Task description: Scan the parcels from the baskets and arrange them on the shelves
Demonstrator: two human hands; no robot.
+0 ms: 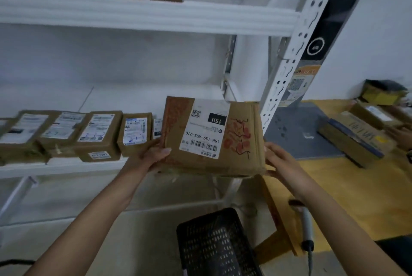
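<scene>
A brown cardboard parcel (pixel 236 142) with a white shipping label marked 15H and red print is held in front of the middle shelf (pixel 66 167). My left hand (pixel 156 154) grips its left lower edge, thumb on the front face. My right hand (pixel 278 159) holds its right side, fingers along the edge. The parcel sits at the right end of a row of several labelled boxes (pixel 98 135) standing on that shelf. A black mesh basket (pixel 214 244) stands on the floor below. A grey handheld scanner (pixel 306 224) hangs under my right forearm.
The upper shelf (pixel 133 14) carries more parcels. A white perforated shelf post (pixel 287 70) rises just right of the held parcel. More boxes (pixel 352 142) lie on the yellow and grey floor at right, where another person's hand (pixel 401 135) reaches.
</scene>
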